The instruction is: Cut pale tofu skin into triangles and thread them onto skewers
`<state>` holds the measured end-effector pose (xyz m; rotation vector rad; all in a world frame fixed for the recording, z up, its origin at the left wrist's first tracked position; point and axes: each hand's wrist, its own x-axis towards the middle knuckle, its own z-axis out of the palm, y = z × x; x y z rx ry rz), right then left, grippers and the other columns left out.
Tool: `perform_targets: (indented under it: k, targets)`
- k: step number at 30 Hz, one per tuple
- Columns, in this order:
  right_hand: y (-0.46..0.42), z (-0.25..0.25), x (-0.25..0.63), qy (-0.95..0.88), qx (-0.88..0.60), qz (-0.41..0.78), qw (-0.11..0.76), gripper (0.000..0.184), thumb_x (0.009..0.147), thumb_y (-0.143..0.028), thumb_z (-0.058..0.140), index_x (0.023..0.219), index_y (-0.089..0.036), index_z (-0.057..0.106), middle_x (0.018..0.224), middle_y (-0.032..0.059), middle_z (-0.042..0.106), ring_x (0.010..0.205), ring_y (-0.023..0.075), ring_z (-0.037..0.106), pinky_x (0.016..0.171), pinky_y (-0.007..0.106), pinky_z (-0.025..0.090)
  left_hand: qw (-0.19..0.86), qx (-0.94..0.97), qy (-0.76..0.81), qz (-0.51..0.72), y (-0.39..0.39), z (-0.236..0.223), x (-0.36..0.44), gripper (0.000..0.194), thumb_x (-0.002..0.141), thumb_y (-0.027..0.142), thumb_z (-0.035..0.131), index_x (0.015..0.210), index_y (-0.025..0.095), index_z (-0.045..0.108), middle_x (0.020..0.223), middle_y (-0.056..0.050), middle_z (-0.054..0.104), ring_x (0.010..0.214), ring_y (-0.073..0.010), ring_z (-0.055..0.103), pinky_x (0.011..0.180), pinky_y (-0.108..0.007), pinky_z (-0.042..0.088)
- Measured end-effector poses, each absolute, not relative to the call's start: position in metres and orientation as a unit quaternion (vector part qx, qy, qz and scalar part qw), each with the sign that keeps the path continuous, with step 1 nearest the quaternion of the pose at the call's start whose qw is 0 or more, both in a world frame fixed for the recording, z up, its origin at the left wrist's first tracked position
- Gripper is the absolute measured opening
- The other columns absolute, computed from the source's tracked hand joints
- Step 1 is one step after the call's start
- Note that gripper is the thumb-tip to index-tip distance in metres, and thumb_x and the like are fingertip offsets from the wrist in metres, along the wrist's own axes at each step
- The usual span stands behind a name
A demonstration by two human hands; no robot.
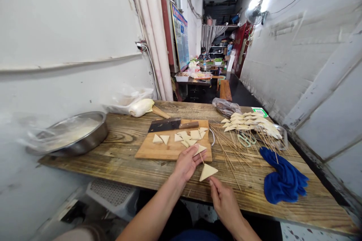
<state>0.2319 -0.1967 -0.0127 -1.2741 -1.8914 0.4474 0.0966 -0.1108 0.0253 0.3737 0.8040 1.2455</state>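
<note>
My left hand (187, 161) pinches a pale triangular slice (200, 150), which looks like tofu, by its edge. Closed on the lower end of a thin bamboo skewer (202, 159) is my right hand (226, 201). A second tofu triangle (208, 172) is threaded on that skewer just above my right fingers. The skewer's upper end meets the slice in my left hand; how far it goes in I cannot tell. Beyond my hands, several more triangles (195, 134) lie on a wooden cutting board (158, 153), below a cleaver (189, 124) with a wooden handle.
Loose bamboo skewers (226, 147) fan out right of the board. Farther right, filled skewers (251, 122) are piled by green-handled scissors (246, 140) and a blue cloth (284, 177). At left stand a metal basin (103, 128) and a cabbage (141, 107). A person (204, 55) is in the background.
</note>
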Motion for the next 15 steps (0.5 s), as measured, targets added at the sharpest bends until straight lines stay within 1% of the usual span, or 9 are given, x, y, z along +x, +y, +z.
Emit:
perform_targets:
  k: [7,12,15]
  targets:
    - [-0.197,-0.013,0.2306,-0.752,-0.5,0.149,0.402,0.033,0.092,-0.023,0.03,0.095,-0.013,0.062,0.066,0.0066,0.065,0.057,0.0162,0.062,0.055,0.023,0.045,0.718,0.181,0.369,0.561,-0.114,0.0309,0.0974,0.006,0.079,0.01,0.057,0.084,0.009,0.06,0.091,-0.014,0.067,0.086,-0.0229,0.066,0.08,-0.036,0.054]
    - [-0.1948,-0.0134,0.2281,-0.758,-0.495,0.123,0.406,0.032,0.092,-0.021,0.03,0.087,-0.014,0.06,0.062,0.0053,0.063,0.054,0.0155,0.062,0.053,0.021,0.044,0.718,0.18,0.368,0.563,-0.1156,0.0298,0.0997,0.008,0.079,0.01,0.057,0.086,0.009,0.061,0.09,-0.013,0.067,0.084,-0.0223,0.066,0.079,-0.035,0.054]
    - [-0.1941,-0.0146,0.2271,-0.761,-0.487,0.108,0.414,0.03,0.092,-0.02,0.03,0.087,-0.014,0.059,0.061,0.0041,0.063,0.052,0.0145,0.061,0.05,0.021,0.043,0.718,0.177,0.364,0.566,-0.1167,0.0288,0.1012,0.007,0.079,0.011,0.057,0.085,0.009,0.061,0.09,-0.012,0.067,0.084,-0.0223,0.066,0.077,-0.034,0.054]
